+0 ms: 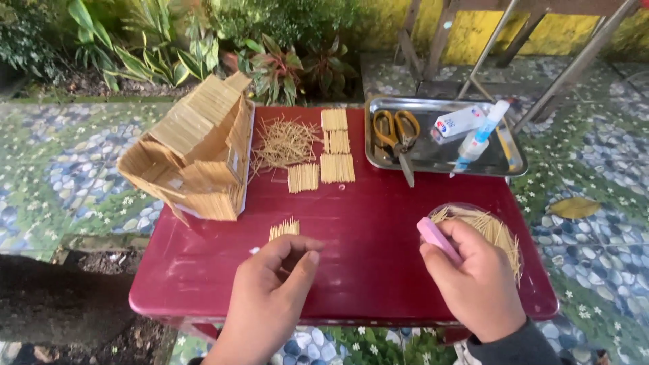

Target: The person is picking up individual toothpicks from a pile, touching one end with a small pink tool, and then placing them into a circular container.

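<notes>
Left hand (274, 284) nearest, fingers curled narrow, pinching thin stick; small toothpick row (284, 228) just beyond fingertips, sticks' long axis pointing away. Right hand (473, 280) grips pink cutter (436, 238), beside clear dish of loose toothpicks (493, 228). Glossy red table (378, 230); ribbed stick-built house (196, 152) rear-left; steel tray (433, 159) rear-right.

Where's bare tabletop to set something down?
Free: the wide red centre, bordered by the stick panels above, left hand and right hand below. Also the front-left corner below the stick house. Crowded: back edge, with loose sticks and tray.
</notes>
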